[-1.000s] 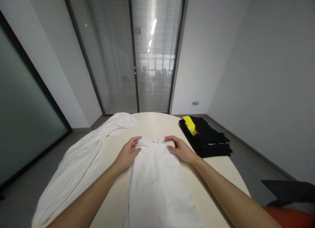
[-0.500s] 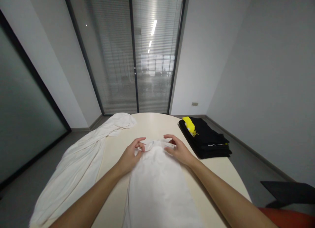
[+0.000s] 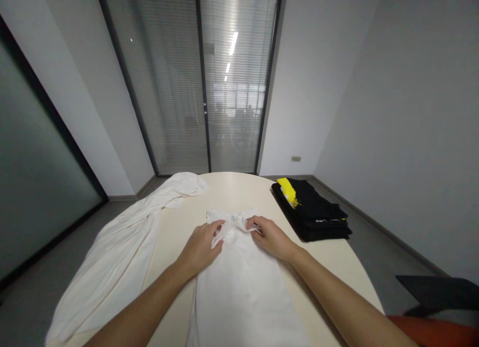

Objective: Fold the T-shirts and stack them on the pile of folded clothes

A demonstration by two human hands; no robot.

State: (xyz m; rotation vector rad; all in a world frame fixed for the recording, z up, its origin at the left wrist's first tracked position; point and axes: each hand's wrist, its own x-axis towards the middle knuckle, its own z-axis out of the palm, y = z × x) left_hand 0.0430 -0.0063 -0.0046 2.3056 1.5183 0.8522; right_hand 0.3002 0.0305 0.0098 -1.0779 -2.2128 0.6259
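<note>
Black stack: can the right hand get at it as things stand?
Probably yes: nothing visible stands between the right hand and the nearby stack, though that hand would first need to release the white cloth.

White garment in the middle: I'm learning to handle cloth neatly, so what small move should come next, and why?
Probably ease the left hand and right hand gently apart: both are at the far end of the white garment, where the cloth is bunched between them, while its nearer part lies fairly smooth on the table.
</note>
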